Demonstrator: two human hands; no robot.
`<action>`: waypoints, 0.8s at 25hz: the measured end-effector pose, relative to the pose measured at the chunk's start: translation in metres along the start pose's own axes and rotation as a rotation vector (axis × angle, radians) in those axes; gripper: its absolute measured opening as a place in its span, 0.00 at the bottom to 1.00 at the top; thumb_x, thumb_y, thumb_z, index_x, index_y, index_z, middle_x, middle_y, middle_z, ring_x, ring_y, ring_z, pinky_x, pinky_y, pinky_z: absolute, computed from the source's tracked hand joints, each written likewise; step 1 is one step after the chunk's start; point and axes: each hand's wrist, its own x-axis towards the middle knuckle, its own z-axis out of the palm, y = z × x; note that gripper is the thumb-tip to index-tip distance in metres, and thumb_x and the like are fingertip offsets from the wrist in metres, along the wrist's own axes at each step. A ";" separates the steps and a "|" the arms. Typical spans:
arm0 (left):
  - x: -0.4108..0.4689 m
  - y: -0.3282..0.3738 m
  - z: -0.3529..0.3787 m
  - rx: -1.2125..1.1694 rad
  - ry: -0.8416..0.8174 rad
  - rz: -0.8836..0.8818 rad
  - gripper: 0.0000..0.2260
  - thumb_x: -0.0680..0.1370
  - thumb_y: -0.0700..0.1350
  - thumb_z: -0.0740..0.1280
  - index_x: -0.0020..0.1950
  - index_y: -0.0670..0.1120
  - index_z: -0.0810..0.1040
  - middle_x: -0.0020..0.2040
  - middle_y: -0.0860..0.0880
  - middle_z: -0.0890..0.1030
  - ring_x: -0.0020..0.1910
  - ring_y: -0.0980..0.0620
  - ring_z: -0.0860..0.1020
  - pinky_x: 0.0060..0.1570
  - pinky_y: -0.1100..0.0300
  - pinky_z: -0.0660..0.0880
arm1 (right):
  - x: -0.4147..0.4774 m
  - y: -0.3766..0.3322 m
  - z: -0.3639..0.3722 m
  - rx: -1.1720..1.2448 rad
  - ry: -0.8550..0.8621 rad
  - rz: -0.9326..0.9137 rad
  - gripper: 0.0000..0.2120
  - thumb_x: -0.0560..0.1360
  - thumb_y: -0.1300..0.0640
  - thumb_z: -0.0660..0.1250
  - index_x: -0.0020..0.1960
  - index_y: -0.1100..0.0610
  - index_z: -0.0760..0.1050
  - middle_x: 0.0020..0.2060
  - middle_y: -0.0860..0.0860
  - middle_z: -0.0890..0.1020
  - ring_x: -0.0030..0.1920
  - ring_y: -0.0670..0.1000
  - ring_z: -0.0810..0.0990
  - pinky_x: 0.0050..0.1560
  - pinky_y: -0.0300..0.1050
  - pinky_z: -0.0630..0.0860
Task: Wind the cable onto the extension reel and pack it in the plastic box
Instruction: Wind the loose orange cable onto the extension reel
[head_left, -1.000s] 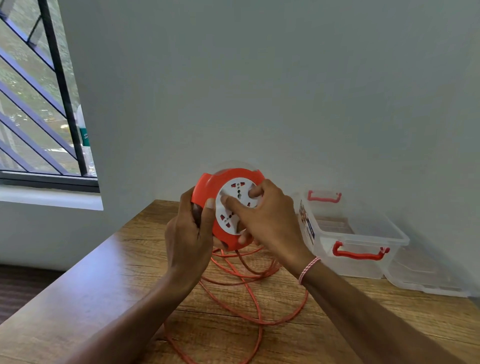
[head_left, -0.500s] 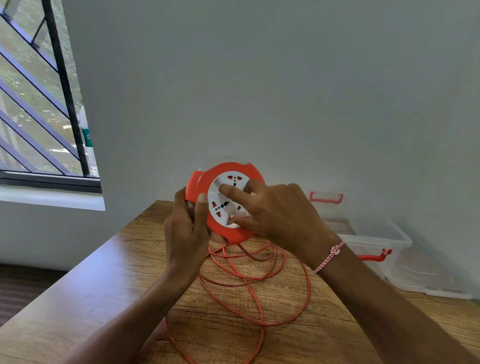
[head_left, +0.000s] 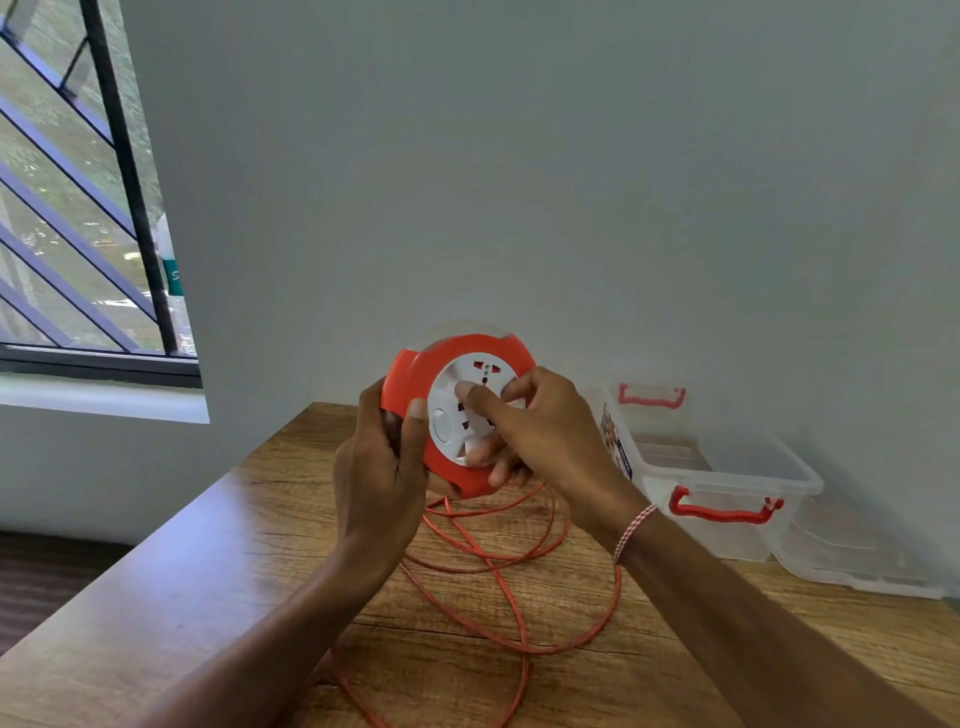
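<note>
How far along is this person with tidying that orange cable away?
Early on. The orange cable lies in loose loops on the table. The left hand grips the reel while the right hand works its white face, apparently winding. Left to do: finish winding, then put the reel into the open plastic box.

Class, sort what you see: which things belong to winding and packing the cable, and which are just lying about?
Job: reel, gripped by left hand and right hand; cable; plastic box; lid beside it.
Lying about: bottle by the window.
</note>
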 end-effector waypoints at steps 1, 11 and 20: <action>0.002 0.000 0.000 -0.008 0.010 -0.013 0.20 0.83 0.69 0.53 0.64 0.57 0.70 0.42 0.58 0.80 0.35 0.55 0.82 0.29 0.58 0.80 | 0.003 0.000 -0.007 -0.284 0.064 -0.199 0.23 0.73 0.34 0.71 0.54 0.51 0.73 0.31 0.47 0.86 0.26 0.48 0.84 0.26 0.38 0.76; 0.005 0.004 -0.004 -0.034 0.019 -0.060 0.13 0.82 0.70 0.54 0.63 0.67 0.67 0.44 0.62 0.82 0.38 0.56 0.85 0.33 0.54 0.84 | 0.004 0.010 -0.011 -1.233 0.123 -0.990 0.31 0.77 0.37 0.68 0.75 0.49 0.70 0.46 0.54 0.88 0.33 0.54 0.85 0.32 0.42 0.76; 0.001 -0.001 0.000 0.002 0.027 -0.003 0.16 0.84 0.64 0.56 0.67 0.58 0.69 0.40 0.56 0.82 0.37 0.54 0.84 0.31 0.48 0.83 | -0.007 -0.001 0.009 0.115 0.057 0.024 0.25 0.75 0.36 0.71 0.60 0.54 0.72 0.33 0.49 0.88 0.24 0.48 0.82 0.23 0.40 0.76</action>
